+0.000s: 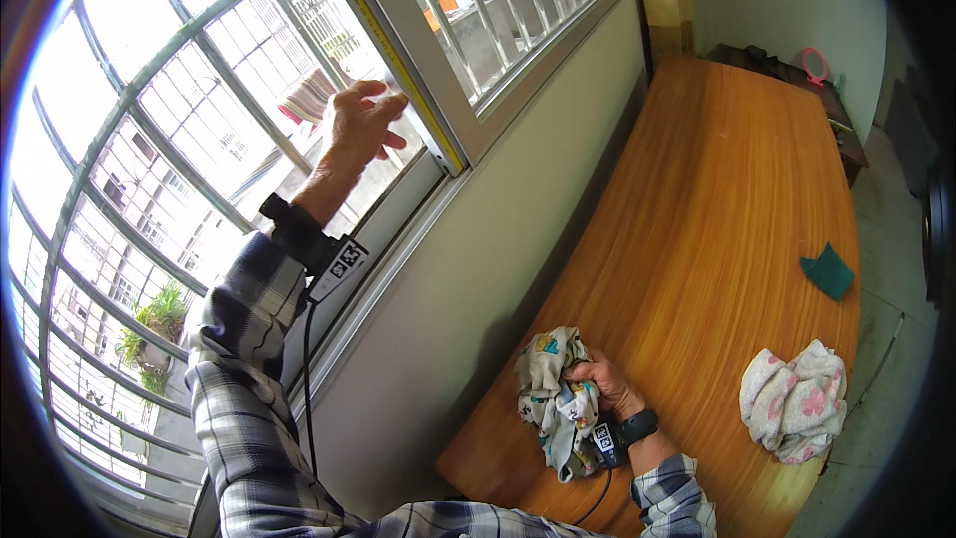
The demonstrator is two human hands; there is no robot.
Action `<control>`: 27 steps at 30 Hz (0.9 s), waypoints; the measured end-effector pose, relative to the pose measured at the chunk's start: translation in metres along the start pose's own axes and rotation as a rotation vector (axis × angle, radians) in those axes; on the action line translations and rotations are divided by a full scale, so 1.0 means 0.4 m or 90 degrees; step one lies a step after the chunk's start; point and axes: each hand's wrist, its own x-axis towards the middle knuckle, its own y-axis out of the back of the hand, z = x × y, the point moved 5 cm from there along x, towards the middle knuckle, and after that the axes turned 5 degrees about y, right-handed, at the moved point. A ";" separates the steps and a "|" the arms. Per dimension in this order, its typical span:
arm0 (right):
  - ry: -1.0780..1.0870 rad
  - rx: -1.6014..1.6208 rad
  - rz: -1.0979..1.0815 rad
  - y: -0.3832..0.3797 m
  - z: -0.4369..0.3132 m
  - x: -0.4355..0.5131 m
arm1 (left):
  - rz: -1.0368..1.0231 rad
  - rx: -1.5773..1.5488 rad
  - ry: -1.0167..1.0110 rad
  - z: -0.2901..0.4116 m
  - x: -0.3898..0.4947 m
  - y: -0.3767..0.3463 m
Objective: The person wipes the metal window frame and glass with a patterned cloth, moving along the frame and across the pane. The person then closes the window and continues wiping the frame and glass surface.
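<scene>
My left hand [364, 119] is raised in the window opening, fingers apart, its fingertips beside the edge of the sliding window frame [455, 101]. A yellow strip with markings [396, 63] runs along that edge; whether the fingertips touch it I cannot tell. Lower down, my right hand [609, 382] grips a crumpled patterned cloth [556, 396] over the near end of the wooden table [709, 187]. Both wrists wear black straps with small devices and cables.
A crumpled white towel with pink flowers [795, 400] and a green scouring pad [827, 271] lie near the table's right edge. Metal window bars [216, 198] stand beyond my left arm. A pink-framed mirror [815, 66] is on a dark side table at the far end.
</scene>
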 end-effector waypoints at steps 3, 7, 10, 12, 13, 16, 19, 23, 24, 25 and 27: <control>0.010 -0.026 0.023 0.007 -0.002 -0.001 | 0.026 -0.055 0.019 -0.010 0.015 -0.029; 0.018 -0.031 0.002 0.003 -0.001 -0.001 | 0.057 -0.025 0.007 -0.009 0.019 -0.042; 0.021 -0.031 -0.007 0.002 -0.001 0.001 | 0.096 -0.028 -0.020 -0.012 0.019 -0.047; 0.012 -0.021 -0.011 0.002 0.002 0.002 | 0.123 -0.030 -0.045 -0.018 0.021 -0.051; 0.009 -0.017 -0.013 0.002 0.002 0.002 | 0.145 0.002 -0.049 -0.022 0.025 -0.052; 0.019 -0.021 -0.020 -0.001 0.001 0.002 | 0.223 0.107 -0.089 -0.034 0.036 -0.047; 0.018 -0.020 -0.036 -0.004 0.000 0.004 | 0.228 0.080 -0.141 -0.050 0.056 -0.044; 0.023 -0.024 -0.057 -0.008 -0.003 0.007 | 0.290 0.116 -0.138 -0.077 0.060 -0.022; 0.022 -0.025 -0.063 -0.009 -0.003 0.008 | 0.283 0.097 -0.131 -0.085 0.056 -0.014; 0.022 -0.027 -0.071 -0.010 -0.003 0.009 | 0.274 0.086 -0.123 -0.091 0.051 -0.008; 0.022 -0.032 -0.061 -0.008 -0.004 0.010 | 0.265 0.068 -0.112 -0.097 0.032 0.009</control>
